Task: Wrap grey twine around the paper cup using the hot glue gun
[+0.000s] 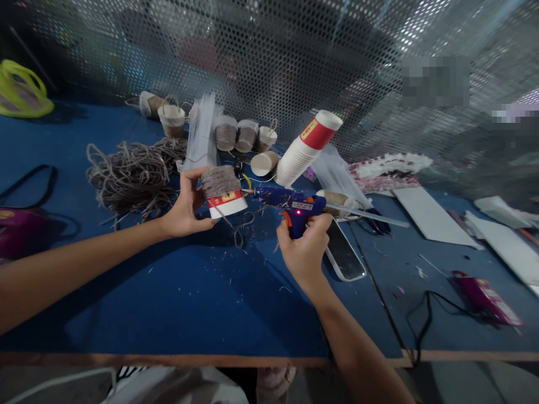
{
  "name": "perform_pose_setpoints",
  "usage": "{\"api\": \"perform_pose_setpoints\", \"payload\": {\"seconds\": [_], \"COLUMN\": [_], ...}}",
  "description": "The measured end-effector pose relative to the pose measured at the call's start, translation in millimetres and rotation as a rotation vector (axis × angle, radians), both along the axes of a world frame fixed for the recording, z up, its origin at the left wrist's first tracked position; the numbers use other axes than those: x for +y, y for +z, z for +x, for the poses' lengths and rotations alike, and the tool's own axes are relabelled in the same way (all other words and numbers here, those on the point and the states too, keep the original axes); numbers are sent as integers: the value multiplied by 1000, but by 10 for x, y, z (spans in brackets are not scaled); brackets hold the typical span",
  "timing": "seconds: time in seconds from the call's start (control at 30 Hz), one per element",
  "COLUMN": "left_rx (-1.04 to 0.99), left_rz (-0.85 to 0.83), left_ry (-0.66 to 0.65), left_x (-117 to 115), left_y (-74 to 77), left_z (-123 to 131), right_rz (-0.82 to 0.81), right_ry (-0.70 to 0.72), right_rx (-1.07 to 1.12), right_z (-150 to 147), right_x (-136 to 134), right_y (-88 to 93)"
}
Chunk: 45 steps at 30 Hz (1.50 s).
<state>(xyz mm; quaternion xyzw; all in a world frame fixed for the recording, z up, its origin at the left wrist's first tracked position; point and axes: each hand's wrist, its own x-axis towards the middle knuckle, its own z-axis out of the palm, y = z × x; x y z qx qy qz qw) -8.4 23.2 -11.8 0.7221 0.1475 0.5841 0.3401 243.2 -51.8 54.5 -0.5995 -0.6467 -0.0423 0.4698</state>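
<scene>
My left hand (pixel 187 207) grips a paper cup (pixel 229 207) tilted on its side, white and red at one end. Grey-brown cord (pixel 219 180) is wound round much of the cup, and a loose tail hangs below it. In my right hand (pixel 305 247) is a blue glue gun (pixel 290 203) with a lit red light and an orange trigger. Its nozzle points left, close to the cup's red band; whether it touches I cannot tell. A clear glue stick (pixel 370 214) sticks out of the gun's back.
A heap of grey cord (pixel 130 174) lies left of the cup. Behind stand a leaning stack of paper cups (pixel 301 148) and several cord-wrapped cups (pixel 236 134). A phone (pixel 345 252) lies beside my right hand. At right are white boards (pixel 433 216) and a purple device (pixel 486 297) with a black cable.
</scene>
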Motion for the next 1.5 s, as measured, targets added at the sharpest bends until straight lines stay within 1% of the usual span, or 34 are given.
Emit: {"api": "perform_pose_setpoints", "payload": {"seconds": [0.23, 0.3, 0.4, 0.53, 0.6, 0.67, 0.73, 0.77, 0.8, 0.83, 0.87, 0.9, 1.0, 1.03, 1.1, 1.2, 1.37, 1.5], "left_rx": [-31, -23, -19, -13, 19, 75, 140, 166, 184, 194, 199, 202, 220, 232, 255, 269, 229, 193], "left_rz": [0, -2, -26, -73, -100, -106, -87, -77, -69, -64, -61, -57, -28, -16, 4, 8, -28, -61], "left_ry": [24, 25, 24, -11, -15, 15, 54, 66, 70, 68, 63, 57, 34, 28, 16, 13, 18, 11], "left_x": [4, 1, -6, -24, -40, -56, -65, -65, -63, -58, -50, -42, -17, -11, -6, -8, -22, -33], "left_y": [-19, -20, -24, -3, 31, 72, 107, 117, 124, 126, 125, 123, 125, 131, 147, 165, 151, 138], "left_z": [16, 10, 9, 21, 19, 8, -4, -10, -13, -16, -17, -18, -21, -23, -29, -34, -26, -19], "right_rz": [-38, -49, -109, -252, -314, -304, -217, -155, -95, -39, 8, 38, 6, -18, -82, -163, -255, -267], "right_ry": [-17, -16, -29, -123, -199, -289, -355, -360, -333, -270, -156, -9, 425, 530, 645, 686, 660, 643], "right_rx": [-8, 0, 42, 133, 123, 39, -66, -106, -134, -154, -168, -170, -176, -199, -255, -281, -233, -176], "right_z": [24, 34, 90, 244, 313, 343, 322, 291, 249, 198, 140, 79, -88, -130, -187, -222, -226, -207], "right_x": [11, 34, 124, 297, 353, 364, 329, 295, 252, 201, 143, 80, -110, -164, -244, -286, -253, -224], "right_y": [-60, -97, -180, -295, -323, -316, -267, -227, -180, -129, -76, -25, 86, 106, 119, 91, 34, 38]}}
